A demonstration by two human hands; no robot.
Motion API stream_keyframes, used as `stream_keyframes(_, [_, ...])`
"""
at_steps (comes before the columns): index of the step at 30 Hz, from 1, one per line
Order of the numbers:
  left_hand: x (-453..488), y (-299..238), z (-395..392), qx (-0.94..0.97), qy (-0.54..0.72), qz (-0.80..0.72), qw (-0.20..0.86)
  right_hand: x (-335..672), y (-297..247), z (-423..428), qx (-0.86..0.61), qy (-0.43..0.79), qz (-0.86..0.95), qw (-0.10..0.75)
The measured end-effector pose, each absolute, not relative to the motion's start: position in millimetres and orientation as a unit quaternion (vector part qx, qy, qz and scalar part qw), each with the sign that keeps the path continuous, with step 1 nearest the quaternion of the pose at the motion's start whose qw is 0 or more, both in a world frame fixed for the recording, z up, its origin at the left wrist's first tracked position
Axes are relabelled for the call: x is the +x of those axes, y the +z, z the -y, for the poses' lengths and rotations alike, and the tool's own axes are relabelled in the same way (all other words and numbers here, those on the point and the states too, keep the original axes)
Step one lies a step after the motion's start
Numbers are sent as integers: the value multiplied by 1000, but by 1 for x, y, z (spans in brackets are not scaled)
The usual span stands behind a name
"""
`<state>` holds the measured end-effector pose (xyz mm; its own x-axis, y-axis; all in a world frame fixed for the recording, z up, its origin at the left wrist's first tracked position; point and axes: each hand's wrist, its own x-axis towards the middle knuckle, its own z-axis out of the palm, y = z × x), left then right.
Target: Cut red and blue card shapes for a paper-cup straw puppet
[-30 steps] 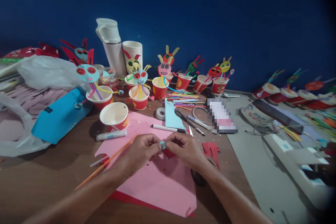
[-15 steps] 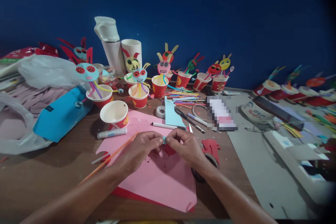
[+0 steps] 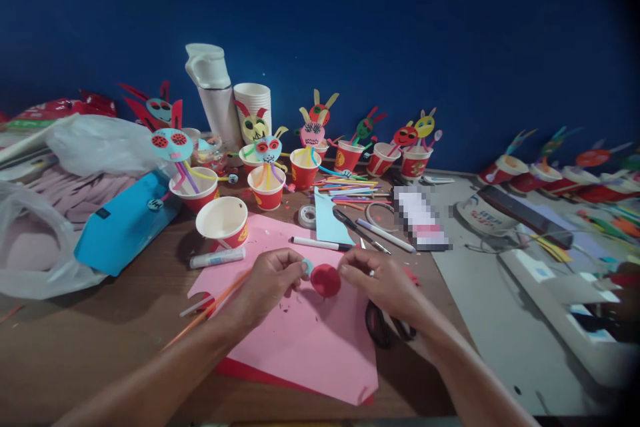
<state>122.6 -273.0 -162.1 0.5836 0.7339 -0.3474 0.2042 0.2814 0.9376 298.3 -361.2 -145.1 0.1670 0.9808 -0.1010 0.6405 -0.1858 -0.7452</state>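
Note:
My left hand [image 3: 274, 278] is closed, pinching a small light-blue paper disc [image 3: 307, 269] between thumb and fingertip. A red paper circle [image 3: 326, 281] lies below and between my hands on the pink paper sheet [image 3: 310, 360]. My right hand [image 3: 377, 280] is closed beside the red circle's right edge, thumb against fingers. A small pale speck shows by its fingers, but what they hold, if anything, I cannot make out. Black-handled scissors [image 3: 380, 323] lie under the right wrist, partly hidden. Above my hands are a capped marker [image 3: 320, 244] and a light-blue paper piece [image 3: 330, 217].
A paper cup [image 3: 221, 221] and a glue tube [image 3: 217, 257] stand and lie at the left. Several cups with paper puppets [image 3: 267, 187] line the back. Tape roll [image 3: 307, 216], pens [image 3: 385, 236], straws [image 3: 350, 188] and a blurred phone-like object [image 3: 420, 220] lie behind the sheet.
My hands have moved apart; the right one shifted to the right. The blue disc stays in the left hand. The red circle now shows fully between them. The view has shifted slightly.

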Motion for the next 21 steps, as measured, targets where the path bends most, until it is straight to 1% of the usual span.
stream_keyframes(4, [120, -160, 273, 576, 190, -418, 677, 314, -145, 390, -812, 136, 560, 86])
stream_keyframes(5, [120, -160, 273, 578, 187, -417, 676, 315, -147, 397, -825, 113, 552, 50])
stream_keyframes(7, [120, -159, 274, 578, 183, -418, 677, 313, -152, 407, -836, 85, 542, 7])
stream_keyframes(14, [119, -160, 275, 591, 200, -397, 673, 304, -156, 414, -848, 50, 526, -42])
stream_keyframes(21, [117, -156, 276, 587, 209, -399, 673, 298, -151, 416, -834, 47, 548, -53])
